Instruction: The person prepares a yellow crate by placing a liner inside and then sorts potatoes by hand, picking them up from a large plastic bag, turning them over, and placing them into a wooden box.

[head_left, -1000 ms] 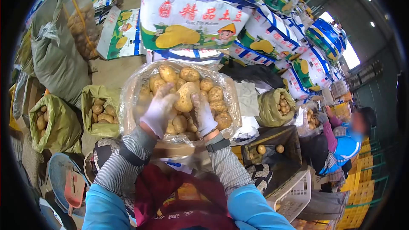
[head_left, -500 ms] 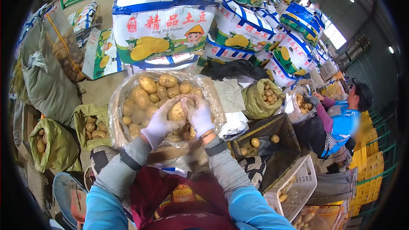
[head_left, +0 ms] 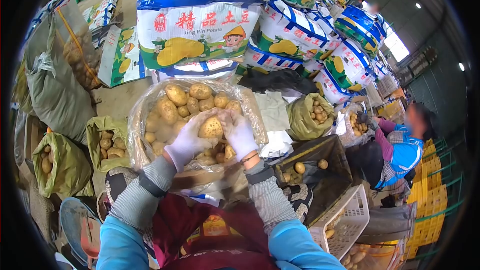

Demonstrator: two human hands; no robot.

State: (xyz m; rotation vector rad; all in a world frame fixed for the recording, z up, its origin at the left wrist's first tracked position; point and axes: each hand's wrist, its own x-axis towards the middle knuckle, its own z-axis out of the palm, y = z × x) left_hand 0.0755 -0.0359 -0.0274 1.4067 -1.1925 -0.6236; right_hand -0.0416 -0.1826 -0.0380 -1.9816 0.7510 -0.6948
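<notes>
Two open olive-green sacks (head_left: 65, 170) stand left of a plastic-lined brown cardboard box (head_left: 197, 176), where a white-gloved left hand (head_left: 190, 141) and matching right hand (head_left: 239, 132) cup one large tan potato (head_left: 210, 127) over others; light, even pressure should prevent bruising.

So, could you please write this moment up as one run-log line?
left hand: on potato | right hand: on same potato | below: box of potatoes | either side: green sacks
</notes>
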